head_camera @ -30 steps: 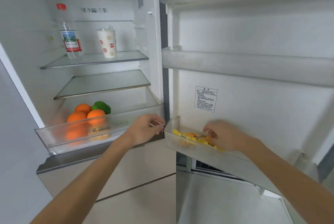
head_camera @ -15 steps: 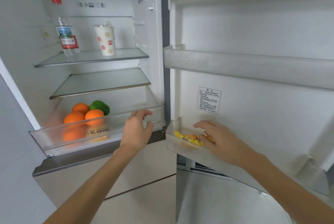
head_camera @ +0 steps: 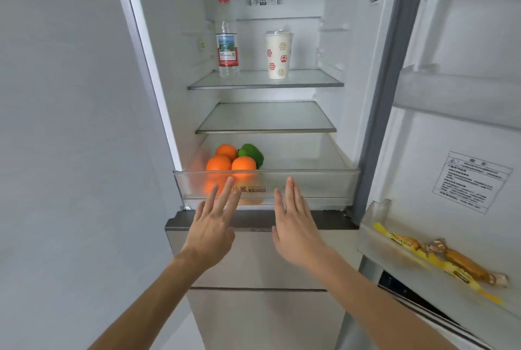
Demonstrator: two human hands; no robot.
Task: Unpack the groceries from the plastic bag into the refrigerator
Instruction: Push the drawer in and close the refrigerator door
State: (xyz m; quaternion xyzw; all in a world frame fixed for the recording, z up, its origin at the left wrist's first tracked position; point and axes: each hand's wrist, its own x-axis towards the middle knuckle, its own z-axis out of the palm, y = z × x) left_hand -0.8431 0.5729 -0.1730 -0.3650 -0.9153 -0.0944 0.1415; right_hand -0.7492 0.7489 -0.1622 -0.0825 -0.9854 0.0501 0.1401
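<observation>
Left hand (head_camera: 210, 232) and right hand (head_camera: 296, 232), empty and straight-fingered, reach the crisper drawer (head_camera: 310, 186) holding oranges (head_camera: 218, 163) and a green pepper (head_camera: 252, 152) at 12 o'clock; snack packets (head_camera: 439, 259) lie in the door bin (head_camera: 366, 225) at 4 o'clock, no plastic bag shows, so unpacking seems nearly done.

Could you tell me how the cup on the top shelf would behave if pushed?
The cup is tall with a narrower base, so a high push would probably tip it. The glass shelf looks smooth, so a low push likely slides it.
</observation>
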